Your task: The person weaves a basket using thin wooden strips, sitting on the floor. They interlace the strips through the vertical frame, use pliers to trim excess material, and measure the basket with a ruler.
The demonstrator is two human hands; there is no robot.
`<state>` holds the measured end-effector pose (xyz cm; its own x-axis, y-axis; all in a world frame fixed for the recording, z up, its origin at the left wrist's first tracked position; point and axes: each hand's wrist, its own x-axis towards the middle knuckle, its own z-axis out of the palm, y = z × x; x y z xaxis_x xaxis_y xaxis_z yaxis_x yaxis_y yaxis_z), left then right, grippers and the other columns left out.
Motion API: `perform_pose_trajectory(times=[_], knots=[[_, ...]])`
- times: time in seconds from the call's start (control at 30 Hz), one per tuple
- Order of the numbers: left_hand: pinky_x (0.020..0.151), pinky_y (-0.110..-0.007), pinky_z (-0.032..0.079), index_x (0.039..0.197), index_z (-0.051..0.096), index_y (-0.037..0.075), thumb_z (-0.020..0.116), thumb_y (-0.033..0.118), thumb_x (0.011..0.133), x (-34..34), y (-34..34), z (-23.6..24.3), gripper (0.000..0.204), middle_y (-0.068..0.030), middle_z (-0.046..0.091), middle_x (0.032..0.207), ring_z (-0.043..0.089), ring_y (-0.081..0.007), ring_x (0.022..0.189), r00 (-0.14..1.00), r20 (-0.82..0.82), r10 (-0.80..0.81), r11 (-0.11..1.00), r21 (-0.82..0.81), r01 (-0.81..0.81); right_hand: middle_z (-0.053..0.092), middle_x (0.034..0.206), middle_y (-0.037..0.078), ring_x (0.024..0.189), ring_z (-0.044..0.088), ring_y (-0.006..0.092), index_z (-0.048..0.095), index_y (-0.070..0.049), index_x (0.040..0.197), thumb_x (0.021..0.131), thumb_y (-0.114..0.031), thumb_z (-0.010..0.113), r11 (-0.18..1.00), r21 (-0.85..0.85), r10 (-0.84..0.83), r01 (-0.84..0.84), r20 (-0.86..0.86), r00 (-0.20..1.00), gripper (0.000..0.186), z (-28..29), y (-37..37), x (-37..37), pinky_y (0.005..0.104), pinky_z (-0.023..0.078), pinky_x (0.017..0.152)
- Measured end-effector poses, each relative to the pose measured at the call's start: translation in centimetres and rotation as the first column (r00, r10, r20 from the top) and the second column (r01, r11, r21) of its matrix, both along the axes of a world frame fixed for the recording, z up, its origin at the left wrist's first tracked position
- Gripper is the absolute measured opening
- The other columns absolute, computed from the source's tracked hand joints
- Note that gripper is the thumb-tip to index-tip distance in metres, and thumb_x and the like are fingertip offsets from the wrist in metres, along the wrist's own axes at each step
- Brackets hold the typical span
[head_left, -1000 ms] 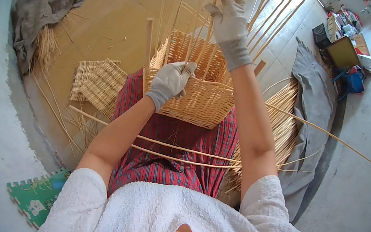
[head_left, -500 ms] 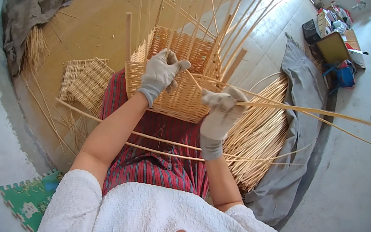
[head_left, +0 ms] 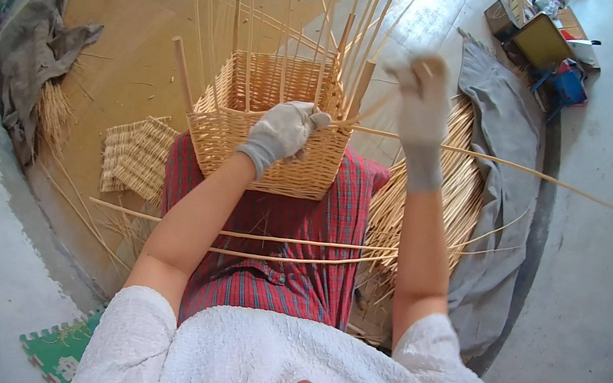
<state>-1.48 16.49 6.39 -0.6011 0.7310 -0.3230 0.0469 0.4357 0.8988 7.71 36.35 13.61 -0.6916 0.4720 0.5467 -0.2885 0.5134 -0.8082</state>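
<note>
A square woven wicker basket (head_left: 263,158) stands on my lap, with tall thin stakes and thick corner posts rising from it. My left hand (head_left: 282,131), in a light grey glove, is closed on the near rim, thumb and fingers pinching the wicker there. My right hand (head_left: 423,110), gloved too, is raised beyond the basket's right corner and blurred by motion. A pale wicker strand (head_left: 373,108) slants up from that corner to its curled fingers. Another long strand (head_left: 562,183) sticks out rightward from the rim, passing by my right wrist.
Two loose rods (head_left: 290,239) lie across the red striped cloth (head_left: 265,287) on my lap. A bundle of wicker rods (head_left: 451,184) rests at right on a grey cloth (head_left: 491,282). Woven panels (head_left: 147,163) lie on the left. Boxes and a blue stool (head_left: 566,88) stand far right.
My right hand has swung up and away from the near rim, drawing the strand upward. My left hand has shifted right along the rim. The basket sits slightly further left in view.
</note>
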Motion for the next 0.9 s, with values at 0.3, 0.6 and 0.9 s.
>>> perform_pose_trajectory(times=[0.3, 0.6, 0.9], knots=[[0.045, -0.031, 0.052, 0.097, 0.068, -0.001, 0.058, 0.048, 0.105, 0.4, 0.4, 1.2, 0.050, -0.0061, 0.064, 0.057, 0.063, -0.0147, 0.047, 0.988, -0.134, 0.075, 0.996, -0.030, -0.080, 0.068, 0.092, 0.008, 0.086, 0.071, 0.0184, 0.055, -0.004, 0.125, 0.104, -0.014, 0.057, 0.921, -0.327, 0.274, -0.212, 0.157, 0.949, 0.023, 5.5, 2.6, -8.4, 0.0323, 0.061, 0.076], [0.070, -0.034, 0.060, 0.135, 0.057, 0.003, 0.073, 0.021, 0.097, 3.3, 2.4, 1.3, 0.045, -0.0122, 0.071, 0.109, 0.072, -0.0184, 0.082, 0.820, -0.468, 0.329, 0.935, 0.284, -0.213, 0.055, 0.077, 0.003, 0.068, 0.058, 0.0122, 0.040, -0.011, 0.141, 0.112, -0.017, 0.041, 0.918, -0.366, -0.275, 0.154, -0.307, 0.911, 0.030, -8.3, 3.2, 2.9, 0.0391, 0.060, 0.075], [0.104, -0.045, 0.045, 0.165, 0.026, 0.013, 0.082, 0.022, 0.084, 4.6, 3.6, -5.6, 0.098, -0.0073, 0.070, 0.118, 0.067, -0.0273, 0.110, 0.357, -0.919, 0.167, 0.970, 0.218, 0.106, 0.048, 0.071, 0.000, 0.058, 0.049, 0.0092, 0.041, -0.015, 0.146, 0.114, -0.023, 0.040, 0.821, -0.547, -0.342, 0.163, -0.244, 0.907, 0.034, -12.3, 3.9, 3.2, 0.0323, 0.054, 0.059]])
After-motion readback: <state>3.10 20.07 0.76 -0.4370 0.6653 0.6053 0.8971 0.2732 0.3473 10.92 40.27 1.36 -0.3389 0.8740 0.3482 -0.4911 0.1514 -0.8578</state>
